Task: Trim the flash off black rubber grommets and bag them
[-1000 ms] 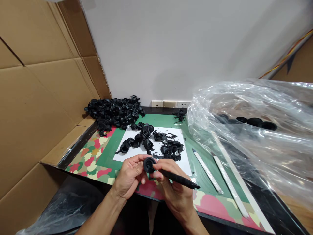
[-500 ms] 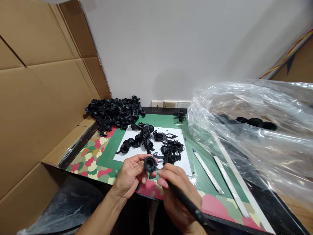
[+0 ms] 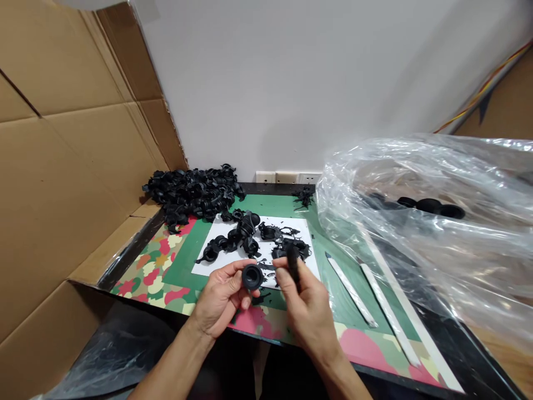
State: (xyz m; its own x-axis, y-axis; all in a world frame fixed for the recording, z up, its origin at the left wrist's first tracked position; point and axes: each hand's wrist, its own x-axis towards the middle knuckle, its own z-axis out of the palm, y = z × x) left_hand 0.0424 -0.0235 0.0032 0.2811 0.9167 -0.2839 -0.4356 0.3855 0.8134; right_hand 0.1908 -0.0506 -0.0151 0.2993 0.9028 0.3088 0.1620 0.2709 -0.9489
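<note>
My left hand pinches a round black rubber part, its hollow side facing me. To the right of it, apart from the part, my right hand is closed around a dark-handled tool. The tool points up and away, and its tip is not clear. Behind both hands is a white sheet carrying several untrimmed black rubber parts on its left and a heap of black rubber scraps on its right.
A big pile of black rubber parts lies at the back left beside a cardboard box. Two white-wrapped blades lie on the green mat. A clear plastic bag with black parts fills the right side.
My right hand has moved away from the rubber part and turned, so the tool's handle now points up instead of toward me. My left hand still holds the part.
</note>
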